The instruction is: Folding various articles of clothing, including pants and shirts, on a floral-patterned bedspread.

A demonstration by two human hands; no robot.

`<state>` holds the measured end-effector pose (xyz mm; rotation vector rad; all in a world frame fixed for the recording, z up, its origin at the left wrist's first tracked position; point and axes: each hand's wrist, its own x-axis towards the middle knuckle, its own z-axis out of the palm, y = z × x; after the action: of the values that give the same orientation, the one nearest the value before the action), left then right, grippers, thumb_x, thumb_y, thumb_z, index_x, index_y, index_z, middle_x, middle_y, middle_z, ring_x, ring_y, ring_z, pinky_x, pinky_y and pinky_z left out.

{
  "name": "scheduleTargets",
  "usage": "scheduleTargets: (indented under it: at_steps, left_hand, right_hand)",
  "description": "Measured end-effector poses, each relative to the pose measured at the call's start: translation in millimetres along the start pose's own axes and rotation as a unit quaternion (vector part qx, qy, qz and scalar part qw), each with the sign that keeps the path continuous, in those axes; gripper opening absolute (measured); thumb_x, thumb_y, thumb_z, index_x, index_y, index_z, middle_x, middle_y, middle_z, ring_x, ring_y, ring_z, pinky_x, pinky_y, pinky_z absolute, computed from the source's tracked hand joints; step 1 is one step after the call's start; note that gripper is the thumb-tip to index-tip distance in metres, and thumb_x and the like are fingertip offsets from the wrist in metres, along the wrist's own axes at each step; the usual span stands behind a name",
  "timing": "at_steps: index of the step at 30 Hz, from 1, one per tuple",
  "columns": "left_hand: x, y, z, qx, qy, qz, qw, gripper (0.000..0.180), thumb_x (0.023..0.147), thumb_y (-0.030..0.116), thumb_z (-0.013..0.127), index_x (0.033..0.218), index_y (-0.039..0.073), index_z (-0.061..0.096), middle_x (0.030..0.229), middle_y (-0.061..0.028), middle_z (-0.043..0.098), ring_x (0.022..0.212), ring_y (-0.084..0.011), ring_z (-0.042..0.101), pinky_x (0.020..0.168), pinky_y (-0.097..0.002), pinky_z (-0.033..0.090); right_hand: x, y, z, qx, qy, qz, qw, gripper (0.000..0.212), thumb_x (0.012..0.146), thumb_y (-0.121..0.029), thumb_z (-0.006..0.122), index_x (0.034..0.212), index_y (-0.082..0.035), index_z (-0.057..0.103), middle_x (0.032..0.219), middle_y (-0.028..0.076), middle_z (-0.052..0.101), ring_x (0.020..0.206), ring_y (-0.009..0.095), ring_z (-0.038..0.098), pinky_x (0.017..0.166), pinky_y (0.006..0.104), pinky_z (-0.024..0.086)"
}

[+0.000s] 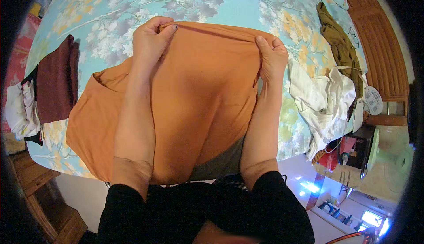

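Bluish glare (310, 186) on pale floor (298, 172)

A plain orange garment (198, 76) spreads loosely creased over the floral sheet (247, 5), far edge taut.

Soft light is covering the patterned sheet (247, 5), and a dim shadow is darkening the middle of the orange cloth (201, 83). Glare is bleaching the floor (311, 185) at near right, while fisheye distortion is bending outer edges.

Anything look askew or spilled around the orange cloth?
No spill shows. On the right, a white cloth lies crumpled beside a bunched olive garment, untidy compared with the folded maroon cloth on the left.
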<state>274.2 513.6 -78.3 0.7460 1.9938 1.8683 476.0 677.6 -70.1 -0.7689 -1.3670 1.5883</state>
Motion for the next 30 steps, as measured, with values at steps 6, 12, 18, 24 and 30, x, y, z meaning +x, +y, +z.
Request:
scheduleTargets:
  at_steps: [6, 12, 18, 24, 30]
  left_hand:
    - [2.6, 0.0, -1.7, 0.067, -0.002, 0.025, 0.997, 0.014, 0.08, 0.008, 0.066, 0.092, 0.001, 0.066, 0.077, 0.0013, 0.062, 0.067, -0.004, 0.053, 0.059, -0.0186, 0.043]
    - [1.9, 0.3, -4.9, 0.084, -0.009, 0.016, 0.996, 0.016, 0.078, 0.014, 0.067, 0.089, 0.002, 0.066, 0.068, 0.0011, 0.06, 0.06, -0.0053, 0.05, 0.055, -0.0214, 0.041]
    - [1.2, 2.8, -3.5, 0.108, -0.007, 0.029, 0.994, 0.015, 0.08, 0.008, 0.067, 0.093, 0.001, 0.066, 0.078, 0.0017, 0.063, 0.064, -0.0028, 0.052, 0.056, -0.0173, 0.041]
    - [0.4, 3.0, -4.5, 0.09, -0.012, -0.007, 0.996, 0.015, 0.078, 0.013, 0.067, 0.088, 0.002, 0.066, 0.07, 0.0011, 0.06, 0.061, -0.0052, 0.05, 0.055, -0.0217, 0.042]
    - [-1.6, 4.3, -2.8, 0.046, -0.025, -0.033, 0.998, 0.013, 0.078, 0.013, 0.067, 0.086, 0.002, 0.066, 0.067, 0.0013, 0.059, 0.059, -0.0046, 0.048, 0.054, -0.0212, 0.04]
  right_hand:
    - [5.6, 8.6, -8.2, -0.003, 0.007, -0.019, 1.0, 0.01, 0.079, -0.004, 0.068, 0.085, 0.002, 0.063, 0.076, 0.002, 0.062, 0.065, 0.006, 0.054, 0.059, 0.019, 0.044]
    - [1.5, 0.8, -6.5, -0.013, -0.024, -0.001, 1.0, 0.011, 0.08, -0.007, 0.068, 0.084, 0.002, 0.064, 0.075, 0.001, 0.061, 0.064, 0.006, 0.052, 0.058, 0.019, 0.043]
    - [8.0, 11.1, -11.6, 0.025, 0.01, -0.021, 0.999, 0.01, 0.078, -0.007, 0.069, 0.081, 0.001, 0.063, 0.075, 0.0, 0.06, 0.066, 0.007, 0.052, 0.06, 0.0202, 0.043]
    - [11.3, 13.1, -9.6, -0.068, 0.039, -0.165, 0.983, 0.011, 0.076, -0.006, 0.071, 0.078, 0.001, 0.064, 0.086, 0.006, 0.064, 0.077, 0.009, 0.055, 0.068, 0.0235, 0.045]
    - [3.3, 2.0, -6.0, 0.014, 0.054, -0.061, 0.997, 0.012, 0.073, -0.004, 0.073, 0.078, 0.001, 0.064, 0.081, 0.006, 0.064, 0.07, 0.009, 0.056, 0.065, 0.0214, 0.046]
